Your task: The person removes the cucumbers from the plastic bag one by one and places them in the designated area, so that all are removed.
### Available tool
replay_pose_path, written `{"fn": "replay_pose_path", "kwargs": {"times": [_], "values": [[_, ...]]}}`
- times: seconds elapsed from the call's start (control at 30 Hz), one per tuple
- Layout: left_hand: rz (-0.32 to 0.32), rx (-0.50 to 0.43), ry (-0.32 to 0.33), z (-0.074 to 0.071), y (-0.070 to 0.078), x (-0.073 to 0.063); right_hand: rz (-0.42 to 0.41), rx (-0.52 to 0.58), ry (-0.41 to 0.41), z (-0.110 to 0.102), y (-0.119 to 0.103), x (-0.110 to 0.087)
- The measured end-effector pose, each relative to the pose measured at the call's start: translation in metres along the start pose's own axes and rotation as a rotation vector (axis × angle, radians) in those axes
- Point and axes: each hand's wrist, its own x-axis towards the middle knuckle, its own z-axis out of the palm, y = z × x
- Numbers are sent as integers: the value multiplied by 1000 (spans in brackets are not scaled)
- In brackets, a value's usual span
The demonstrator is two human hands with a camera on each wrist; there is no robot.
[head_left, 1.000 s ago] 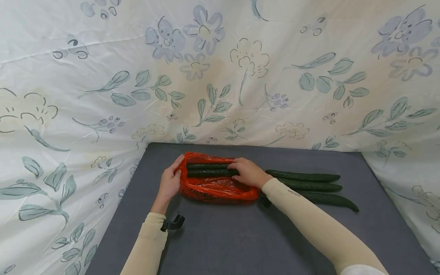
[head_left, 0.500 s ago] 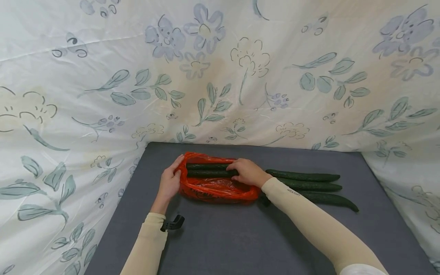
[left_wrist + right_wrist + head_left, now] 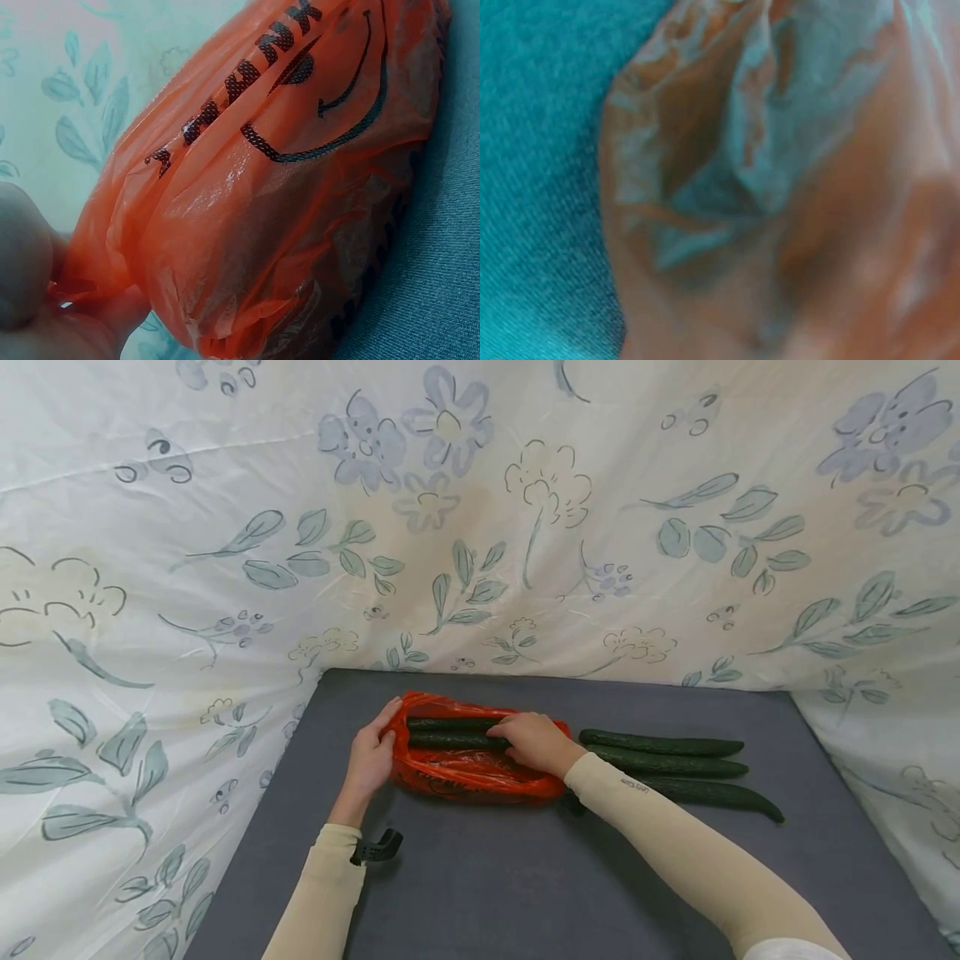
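A way is left between the forearms, over the near part of the desk [image 3: 480, 885]. The bag [image 3: 468, 787] is flanked on its left by the left hand [image 3: 371, 756]; its right end is blocked by the right hand [image 3: 536, 743] and sleeve. Passage farther right is hindered by cucumbers [image 3: 667, 763], and the back is closed off by patterned cloth [image 3: 480, 610].

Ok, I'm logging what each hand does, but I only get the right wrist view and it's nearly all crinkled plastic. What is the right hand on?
Observer: In the head view, the right hand has its fingers curled over the nearer cucumber of two in the red bag.
Operator: Thanks. And where's the left hand?
Observer: The left hand holds the bag's left edge between thumb and fingers.
Operator: Any cucumbers outside the bag?
Observer: Yes, three loose cucumbers lie on the dark table, to the right of the bag; the right sleeve partly covers the nearest.
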Motion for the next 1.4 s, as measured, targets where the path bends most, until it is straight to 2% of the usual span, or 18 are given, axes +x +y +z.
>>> {"fn": "replay_pose_path", "kwargs": {"times": [0.23,0.53,0.9,1.1,1.4], "values": [[-1,1,-5,0,-1,0,43,-44,-14,3,-4,1],[-7,1,-4,0,-2,-1,74,-17,3,1,-7,1],[-14,-7,-7,-3,-1,-1,22,-84,61,-18,-17,3],[-20,-6,-4,-4,1,-1,38,-70,63,-29,-22,0],[-5,5,5,-4,1,0,38,-31,144,-41,-15,-14]]}}
